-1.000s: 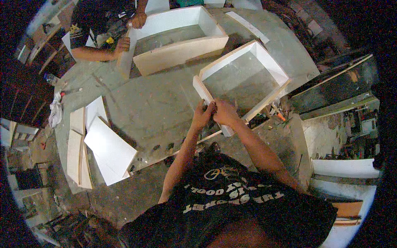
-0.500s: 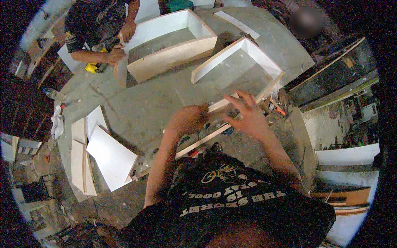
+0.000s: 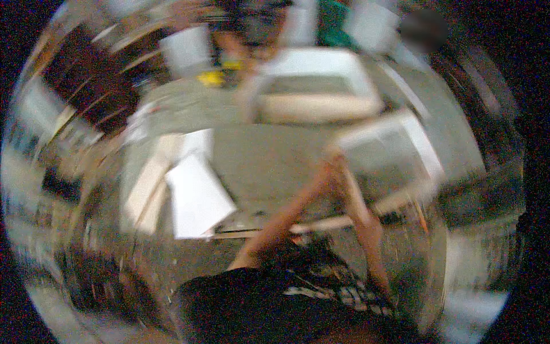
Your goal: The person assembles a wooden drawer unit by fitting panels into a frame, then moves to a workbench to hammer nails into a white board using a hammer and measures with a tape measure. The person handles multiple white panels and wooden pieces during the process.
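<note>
Your hands were together at the left corner of the pale open frame, the left hand [image 3: 324, 170] just beside the right hand [image 3: 343, 163]. Their fingers appeared drawn in, but motion blur hid how far they were closed; whether either gripped a board could not be told. The open frame [image 3: 423, 146] lay on the right part of the table [image 3: 275, 149], in front of you.

Progress, as judged: three sides of this frame stood in place, at its far, right and near edges. The side by your hands was too blurred to confirm as fitted, so that joint was probably the step in hand. Behind it, the rear frame [image 3: 315, 108] stood with its walls up, seemingly further along. At the left, a white panel [image 3: 200, 198] and pale boards [image 3: 150, 186] lay loose, apart from both frames, apparently not yet used.
</note>
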`<action>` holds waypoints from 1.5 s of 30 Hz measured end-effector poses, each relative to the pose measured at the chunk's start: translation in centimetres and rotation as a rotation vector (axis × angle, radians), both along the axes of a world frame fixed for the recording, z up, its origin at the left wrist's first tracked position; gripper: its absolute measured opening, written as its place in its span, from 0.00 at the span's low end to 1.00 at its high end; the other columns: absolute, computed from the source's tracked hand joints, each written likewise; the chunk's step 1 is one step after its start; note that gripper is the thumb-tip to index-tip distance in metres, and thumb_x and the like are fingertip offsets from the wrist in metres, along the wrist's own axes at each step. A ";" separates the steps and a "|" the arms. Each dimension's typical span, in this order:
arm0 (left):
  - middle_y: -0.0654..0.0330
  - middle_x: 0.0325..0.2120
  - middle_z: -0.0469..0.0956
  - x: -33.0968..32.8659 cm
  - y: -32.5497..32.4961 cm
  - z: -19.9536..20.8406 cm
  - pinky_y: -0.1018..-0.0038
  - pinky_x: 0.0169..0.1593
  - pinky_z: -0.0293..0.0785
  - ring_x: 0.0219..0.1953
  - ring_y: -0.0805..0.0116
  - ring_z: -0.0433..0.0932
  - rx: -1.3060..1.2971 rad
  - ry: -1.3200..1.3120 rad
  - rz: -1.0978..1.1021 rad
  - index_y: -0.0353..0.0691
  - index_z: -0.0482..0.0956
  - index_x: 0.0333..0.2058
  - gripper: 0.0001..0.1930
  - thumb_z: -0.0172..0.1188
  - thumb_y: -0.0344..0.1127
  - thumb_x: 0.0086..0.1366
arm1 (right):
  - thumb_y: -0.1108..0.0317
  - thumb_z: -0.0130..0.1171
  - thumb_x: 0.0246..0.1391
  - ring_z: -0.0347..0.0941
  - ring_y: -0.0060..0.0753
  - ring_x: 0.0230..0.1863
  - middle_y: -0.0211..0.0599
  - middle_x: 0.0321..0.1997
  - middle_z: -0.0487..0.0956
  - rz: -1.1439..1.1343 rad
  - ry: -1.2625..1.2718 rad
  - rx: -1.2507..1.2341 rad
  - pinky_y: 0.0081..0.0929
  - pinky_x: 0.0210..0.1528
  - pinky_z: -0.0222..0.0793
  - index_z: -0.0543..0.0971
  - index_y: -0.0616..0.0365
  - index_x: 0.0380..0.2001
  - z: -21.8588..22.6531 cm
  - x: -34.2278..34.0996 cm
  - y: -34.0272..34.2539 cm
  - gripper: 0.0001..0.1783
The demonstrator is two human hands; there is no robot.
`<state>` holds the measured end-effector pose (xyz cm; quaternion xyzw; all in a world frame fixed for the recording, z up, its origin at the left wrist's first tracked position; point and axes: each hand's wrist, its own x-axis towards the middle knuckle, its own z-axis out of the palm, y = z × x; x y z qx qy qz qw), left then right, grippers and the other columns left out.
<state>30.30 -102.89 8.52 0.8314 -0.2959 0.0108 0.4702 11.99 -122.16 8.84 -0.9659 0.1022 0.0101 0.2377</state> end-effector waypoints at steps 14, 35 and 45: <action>0.37 0.73 0.41 -5.4 -7.6 -3.4 0.45 0.63 0.68 0.61 0.24 0.64 -0.078 0.270 0.209 0.37 0.39 0.73 0.51 0.66 0.40 0.62 | 0.58 0.54 0.66 0.65 0.40 0.24 0.44 0.22 0.72 -0.275 0.353 0.209 0.44 0.34 0.67 0.49 0.65 0.75 4.3 -8.0 2.2 0.43; 0.35 0.65 0.59 -8.7 -7.8 -4.5 0.48 0.63 0.67 0.61 0.33 0.69 -0.042 0.566 0.476 0.43 0.42 0.73 0.39 0.50 0.52 0.73 | 0.58 0.69 0.53 0.64 0.51 0.66 0.46 0.65 0.69 0.253 -0.336 -0.138 0.57 0.65 0.59 0.72 0.50 0.61 1.5 -9.0 -12.4 0.32; 0.33 0.57 0.70 -11.8 -6.1 -2.6 0.51 0.54 0.74 0.54 0.36 0.75 -0.194 0.506 0.514 0.38 0.47 0.72 0.41 0.55 0.52 0.71 | 0.63 0.70 0.49 0.68 0.50 0.60 0.39 0.58 0.73 0.521 -0.383 -0.113 0.49 0.63 0.61 0.79 0.47 0.53 3.6 -2.2 -14.8 0.25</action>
